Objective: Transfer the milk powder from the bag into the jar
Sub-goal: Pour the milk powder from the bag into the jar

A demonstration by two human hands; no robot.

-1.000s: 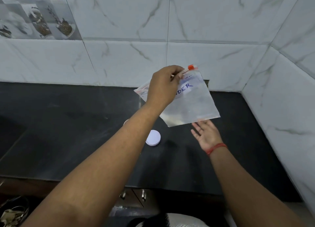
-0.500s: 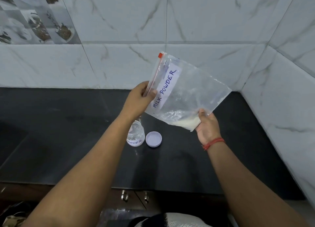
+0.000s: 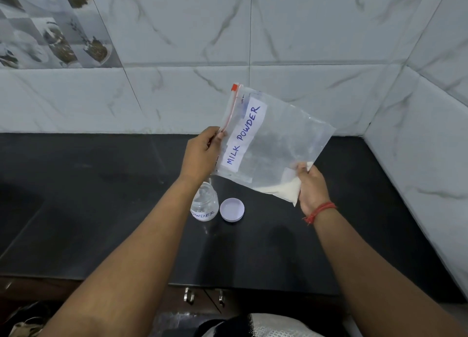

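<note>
A clear zip bag point(image 3: 276, 144) labelled MILK POWDER hangs tilted above the black counter point(image 3: 101, 197). My left hand point(image 3: 200, 154) pinches its red zip edge at the lower left. My right hand point(image 3: 310, 187) grips the bag's bottom right corner, where a small heap of white powder point(image 3: 281, 190) has gathered. A small clear jar point(image 3: 204, 205) with a POWDER label stands uncapped on the counter below my left wrist, partly hidden by my forearm. Its white lid point(image 3: 232, 209) lies flat just to the jar's right.
Marble-patterned wall tiles point(image 3: 304, 45) rise behind the counter and along its right side, forming a corner. Cabinet handles point(image 3: 189, 295) show under the counter's front edge.
The bag has turned from flat in my left hand alone to tilted with the label facing me. My right hand has risen from under it and gripped its bottom corner.
</note>
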